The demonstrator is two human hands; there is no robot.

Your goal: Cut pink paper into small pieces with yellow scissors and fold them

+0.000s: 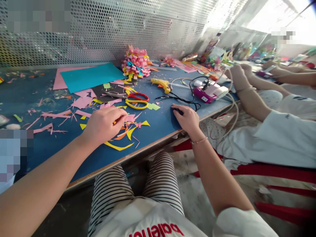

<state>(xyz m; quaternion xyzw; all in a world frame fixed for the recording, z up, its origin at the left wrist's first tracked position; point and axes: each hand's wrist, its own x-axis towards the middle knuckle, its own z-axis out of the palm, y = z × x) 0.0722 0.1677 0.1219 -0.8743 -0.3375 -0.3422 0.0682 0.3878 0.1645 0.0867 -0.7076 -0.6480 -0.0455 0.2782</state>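
Note:
My left hand (106, 124) is low over the blue tabletop, its fingers curled and pressed together among pink, orange and yellow paper scraps (132, 133). Whatever those fingers hold, if anything, is hidden. Near the table's front edge rests my right hand (187, 119), thumb and forefinger apart with only dark shadow showing between them. Just beyond the left hand lie scissors (137, 100) with one red and one yellow handle. Farther back is a yellow glue gun (160, 85), its black cable trailing toward the right hand.
Blue and pink paper sheets (92, 77) lie behind the scraps. A bundle of folded pink paper strips (135, 62) stands against the perforated metal panel (98, 33). A purple power strip (204, 95) with plugs sits at right, beside another person's arms (254, 98).

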